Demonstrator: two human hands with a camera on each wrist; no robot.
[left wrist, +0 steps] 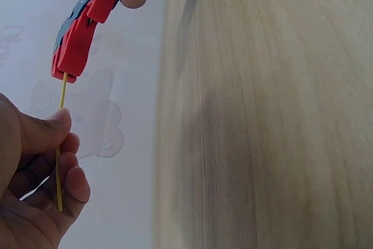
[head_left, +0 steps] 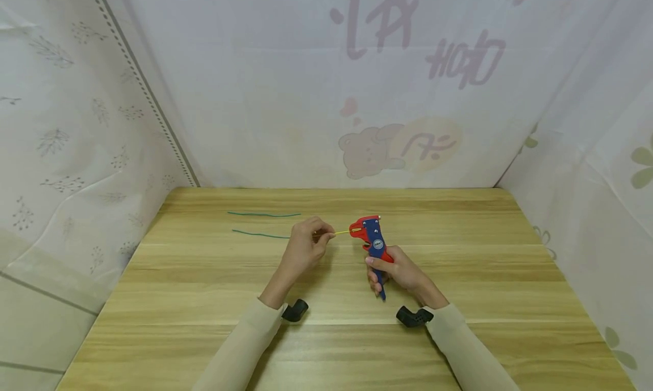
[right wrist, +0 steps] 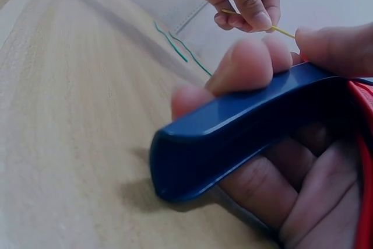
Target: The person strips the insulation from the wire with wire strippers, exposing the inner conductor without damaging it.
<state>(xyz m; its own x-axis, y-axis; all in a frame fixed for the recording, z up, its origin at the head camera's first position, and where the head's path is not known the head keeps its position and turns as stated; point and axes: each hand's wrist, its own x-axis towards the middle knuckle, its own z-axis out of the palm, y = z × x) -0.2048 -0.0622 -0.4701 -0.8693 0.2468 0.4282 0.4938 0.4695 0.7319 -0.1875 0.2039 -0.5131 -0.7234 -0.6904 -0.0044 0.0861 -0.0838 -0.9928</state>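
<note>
My left hand [head_left: 308, 245] pinches a thin yellow wire [left wrist: 63, 93] between thumb and fingers. The wire's far end sits in the nose of a red and blue wire stripper [head_left: 376, 232]; its other end crosses my curled fingers in the left wrist view. My right hand [head_left: 397, 269] grips the stripper round its handles, holding it above the table with the nose pointing left. In the right wrist view the blue handle [right wrist: 233, 106] fills the foreground, fingers wrapped over it. How far the wire reaches inside the stripper is hidden.
Two green wires lie on the wooden table [head_left: 336, 345] left of my hands: a farther one [head_left: 263, 214] and a nearer one [head_left: 260, 234], whose right end passes behind my left hand. Printed cloth [head_left: 285, 96] hangs behind the table and at both sides.
</note>
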